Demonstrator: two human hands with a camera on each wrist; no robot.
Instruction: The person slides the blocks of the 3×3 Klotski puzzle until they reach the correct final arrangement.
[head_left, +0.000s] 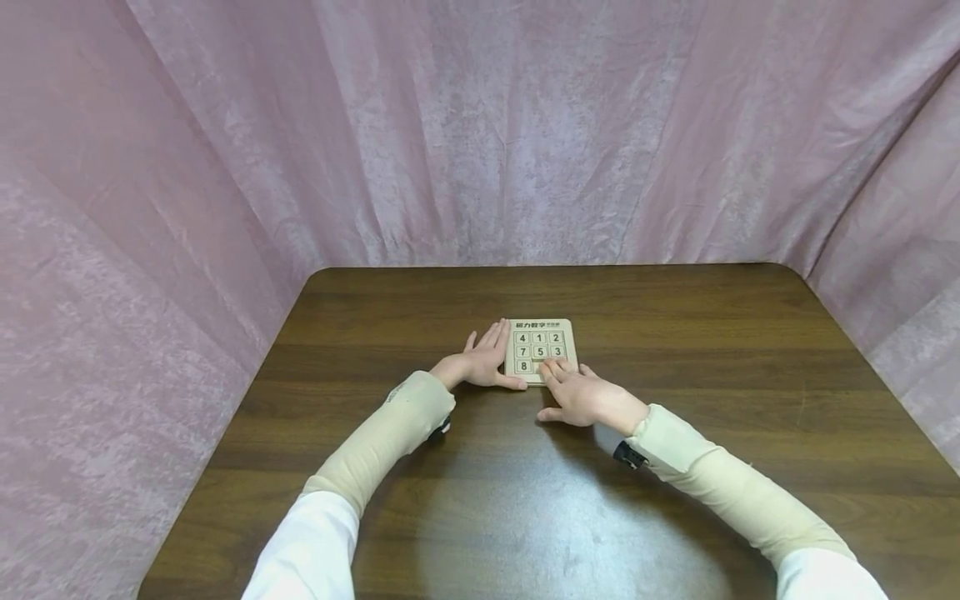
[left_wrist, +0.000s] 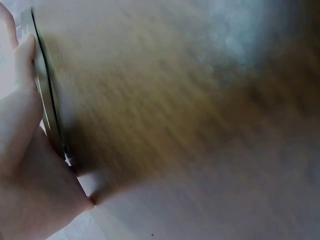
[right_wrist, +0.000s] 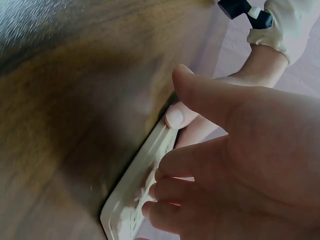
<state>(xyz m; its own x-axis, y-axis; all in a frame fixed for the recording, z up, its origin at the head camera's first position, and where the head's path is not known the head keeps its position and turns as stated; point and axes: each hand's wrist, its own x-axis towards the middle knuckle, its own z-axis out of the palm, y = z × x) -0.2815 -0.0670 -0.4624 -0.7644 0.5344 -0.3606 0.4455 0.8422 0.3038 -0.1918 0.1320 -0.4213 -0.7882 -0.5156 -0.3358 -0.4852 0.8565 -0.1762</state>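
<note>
A pale number slide puzzle (head_left: 571, 340) lies flat on the table, with tiles 4, 1, 2 in its top row, 7, 5, 3 in the middle and an 8 tile (head_left: 523, 366) at lower left. My left hand (head_left: 486, 360) lies along the puzzle's left edge with straight fingers, its thumb at the near edge. Over the lower right part rests my right hand (head_left: 583, 397), fingertips on the bottom row and thumb held off to the side. Those fingers hide the rest of that row. The right wrist view shows the fingertips at the puzzle's face (right_wrist: 136, 197).
The brown wooden table (head_left: 675, 333) has a glossy reflection near its front. Pink velvet curtains (head_left: 525, 133) hang behind it and at both sides. Dark wrist devices (head_left: 630, 454) sit under the beige sleeves.
</note>
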